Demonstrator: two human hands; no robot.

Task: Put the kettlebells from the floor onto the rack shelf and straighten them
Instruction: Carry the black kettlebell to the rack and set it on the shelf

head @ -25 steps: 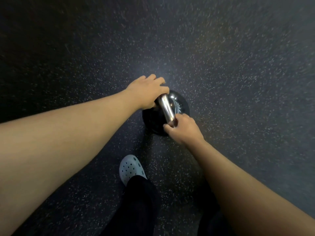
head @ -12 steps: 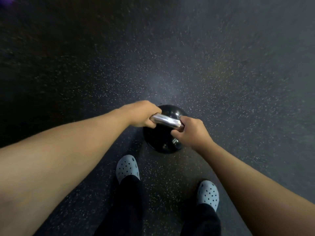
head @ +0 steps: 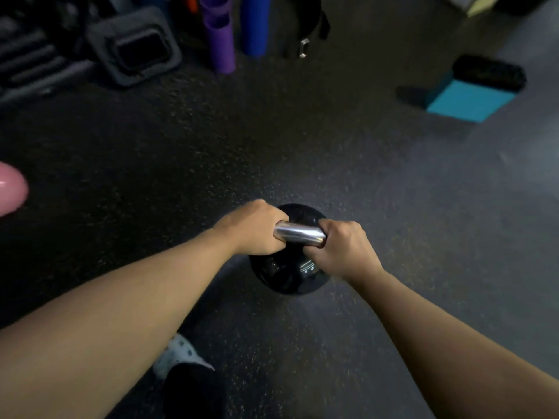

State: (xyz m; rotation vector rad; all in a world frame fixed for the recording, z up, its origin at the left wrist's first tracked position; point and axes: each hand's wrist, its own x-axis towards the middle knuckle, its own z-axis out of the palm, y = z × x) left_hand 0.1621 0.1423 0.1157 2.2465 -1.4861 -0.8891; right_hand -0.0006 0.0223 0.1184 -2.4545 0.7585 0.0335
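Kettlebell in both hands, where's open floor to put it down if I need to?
Open floor lies ahead and right, short of the teal block. Also bare between the pink ball and the kettlebell. Crowded at the far left, by the purple roll.

between my fists the kettlebell handle [head: 299, 234] is smooth, polished metal; under my grip the kettlebell [head: 287, 273] ball is glossy black; beneath it, the speckled floor [head: 393, 207] looks matt and rough.

The view has swung up from bare floor, bringing purple rolls [head: 219, 40] and a teal block [head: 469, 101] into sight.
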